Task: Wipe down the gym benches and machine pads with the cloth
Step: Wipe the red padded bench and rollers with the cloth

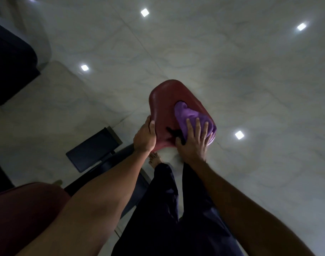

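A dark red seat pad [165,100] stands in the middle of the view, above a glossy tiled floor. A purple cloth [188,115] lies on its right half. My right hand [194,140] presses the cloth flat against the pad with spread, straight fingers. My left hand [145,136] grips the pad's left edge, thumb on top and fingers hidden beneath. A dark tear or mark shows on the pad between my hands.
A black footplate [92,150] and dark machine frame [121,156] sit left of my legs. Another dark red pad [25,209] fills the bottom left corner. A large dark object [8,71] stands at the far left. My bare foot [155,159] rests on the floor under the pad.
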`<state>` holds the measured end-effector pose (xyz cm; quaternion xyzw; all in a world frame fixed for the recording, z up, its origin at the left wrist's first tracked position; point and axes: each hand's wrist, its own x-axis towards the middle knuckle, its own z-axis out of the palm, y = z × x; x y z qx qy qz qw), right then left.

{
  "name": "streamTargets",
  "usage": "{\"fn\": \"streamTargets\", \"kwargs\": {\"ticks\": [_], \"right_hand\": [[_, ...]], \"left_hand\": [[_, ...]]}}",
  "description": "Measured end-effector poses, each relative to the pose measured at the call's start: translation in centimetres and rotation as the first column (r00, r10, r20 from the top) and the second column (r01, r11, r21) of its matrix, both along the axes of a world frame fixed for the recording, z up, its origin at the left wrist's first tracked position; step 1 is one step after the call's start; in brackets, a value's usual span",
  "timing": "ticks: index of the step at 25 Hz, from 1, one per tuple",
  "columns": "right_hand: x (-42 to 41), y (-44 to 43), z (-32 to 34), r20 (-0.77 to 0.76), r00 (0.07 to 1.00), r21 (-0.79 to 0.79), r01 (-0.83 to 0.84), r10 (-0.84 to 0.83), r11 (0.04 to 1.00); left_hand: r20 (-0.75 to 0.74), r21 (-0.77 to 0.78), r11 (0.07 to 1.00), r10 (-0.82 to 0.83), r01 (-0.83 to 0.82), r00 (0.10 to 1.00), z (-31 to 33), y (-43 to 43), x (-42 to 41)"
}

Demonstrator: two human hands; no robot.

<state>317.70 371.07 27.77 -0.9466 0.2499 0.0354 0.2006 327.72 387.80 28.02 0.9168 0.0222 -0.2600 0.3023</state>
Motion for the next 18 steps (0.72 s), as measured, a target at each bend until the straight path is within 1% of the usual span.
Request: {"fn": "streamTargets", "kwargs": {"ticks": [1,2,4,6,7,9,10,12,14,15,16,17,18], "right_hand": [[0.6,2.8,0.4,-0.027,0.998,0.058,0.06,-0.059,0.997],[1.1,5.4,0.9,-0.045,0.998,0.107,0.038,-0.033,0.994],[0.8,8.7,1.3,-0.028,0.989,0.125,-0.138,0.143,0.983],[0.0,7.6,0.9,0.004,0.945,0.061,-0.327,0.328,0.943],[-0.3,5.8,0.4,0.024,0.914,-0.005,-0.404,0.404,0.915],[-1.8,1.3,-1.1,0.034,0.857,-0.164,-0.503,0.515,0.849],[-2.8,-1.0,-1.7,0.038,0.857,-0.209,-0.496,0.513,0.843],[-4.6,-3.5,-2.2,0.061,0.915,-0.214,-0.379,0.4,0.9],[-4.3,-1.2,-2.2,0.058,0.969,-0.2,-0.223,0.239,0.954],[-3.2,1.1,-1.9,0.047,0.979,-0.184,-0.188,0.2,0.965],[-1.8,3.3,-1.5,0.044,0.977,-0.134,-0.202,0.21,0.97],[-0.4,4.8,-1.1,0.05,0.959,-0.075,-0.275,0.279,0.958],[0.6,5.3,-0.8,0.056,0.925,-0.033,-0.376,0.377,0.926]], "left_hand": [[0.002,0.007,1.0,0.007,-0.007,1.0,0.0,0.0,0.0],[0.008,0.018,1.0,0.008,-0.008,1.0,-0.1,0.2,-0.1],[0.011,0.083,0.995,-0.059,0.058,0.998,-0.9,0.8,-0.5],[-0.012,0.17,0.977,-0.129,0.129,0.992,-1.8,1.3,-0.9],[-0.023,0.189,0.975,-0.119,0.121,0.993,-1.8,1.2,-0.8],[-0.01,0.144,0.989,-0.039,0.04,0.999,-1.1,0.7,-0.4],[0.006,0.102,0.995,-0.007,0.007,1.0,-0.6,0.4,-0.3],[0.037,0.041,0.999,0.012,-0.013,0.999,-0.3,0.0,-0.3],[0.07,0.05,0.999,0.011,-0.014,0.997,-0.1,-0.1,-0.4],[0.075,0.066,0.998,0.007,-0.012,0.997,-0.2,-0.1,-0.5],[0.072,0.09,0.996,-0.004,-0.003,0.997,-0.5,0.1,-0.5],[0.071,0.111,0.994,-0.03,0.022,0.997,-0.7,0.3,-0.6],[0.057,0.123,0.991,-0.053,0.045,0.997,-0.8,0.5,-0.6]]}}
